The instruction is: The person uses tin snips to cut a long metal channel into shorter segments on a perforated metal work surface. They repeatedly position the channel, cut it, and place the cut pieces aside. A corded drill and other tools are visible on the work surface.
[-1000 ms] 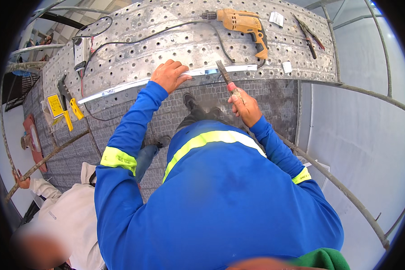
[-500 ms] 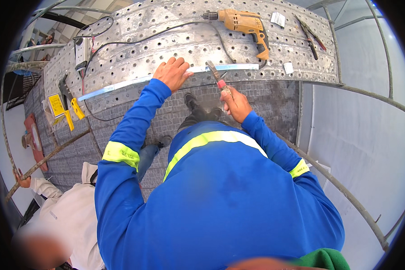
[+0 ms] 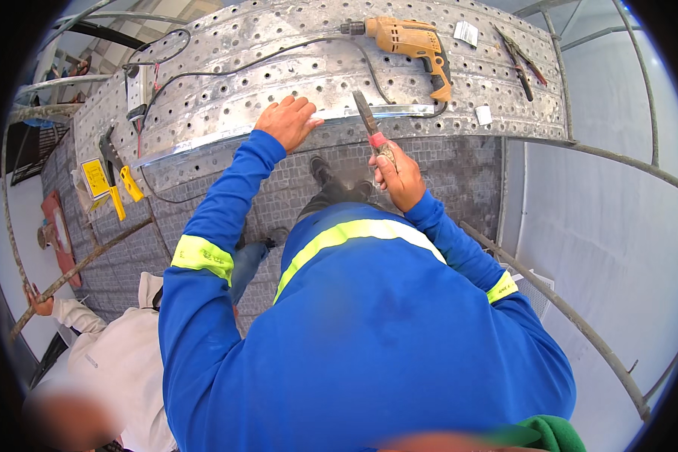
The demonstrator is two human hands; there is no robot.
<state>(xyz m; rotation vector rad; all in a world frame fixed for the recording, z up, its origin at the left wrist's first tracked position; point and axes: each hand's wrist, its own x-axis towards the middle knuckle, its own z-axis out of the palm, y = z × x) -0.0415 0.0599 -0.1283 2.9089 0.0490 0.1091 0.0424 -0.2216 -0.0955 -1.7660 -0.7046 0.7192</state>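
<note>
Meanwhile, left hand [image 3: 285,120] flat on tray [image 3: 226,68].

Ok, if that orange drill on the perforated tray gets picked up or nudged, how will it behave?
The orange drill looks dense and rigid, so probably heavy for its size. It lies on its side on the perforated metal tray, so it should slide rather than roll. Its black cord snakes across the tray and would likely drag or snag.
</note>
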